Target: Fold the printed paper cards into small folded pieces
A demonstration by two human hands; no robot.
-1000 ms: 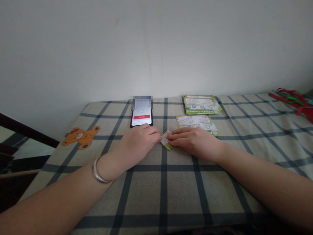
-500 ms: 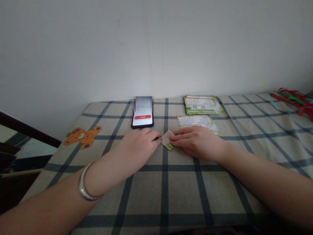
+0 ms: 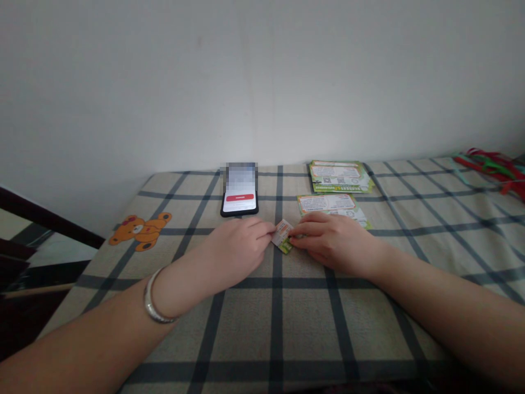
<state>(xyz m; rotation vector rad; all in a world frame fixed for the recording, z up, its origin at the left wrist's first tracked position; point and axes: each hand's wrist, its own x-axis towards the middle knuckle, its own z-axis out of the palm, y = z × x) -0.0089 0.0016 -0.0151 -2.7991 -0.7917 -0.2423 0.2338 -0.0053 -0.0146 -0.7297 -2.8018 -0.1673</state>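
A small folded piece of green and orange printed paper (image 3: 283, 236) lies on the checked cloth (image 3: 246, 323) between my two hands. My left hand (image 3: 238, 247), with a silver bangle (image 3: 152, 300) on its wrist, pinches the paper's left edge with closed fingers. My right hand (image 3: 333, 239) presses on the paper's right side with fingers held together. Just behind my right hand lies a single green leaflet (image 3: 331, 204), partly hidden by the fingers.
A phone (image 3: 240, 189) with a lit screen lies behind my left hand. A stack of green leaflets (image 3: 339, 176) sits near the wall. Red and green ribbons (image 3: 492, 166) lie at the far right. An orange bear print (image 3: 141, 230) marks the cloth's left side.
Both hands stay on the small folded paper with only slight shifts of the fingers. My left forearm and bangle have moved a little.
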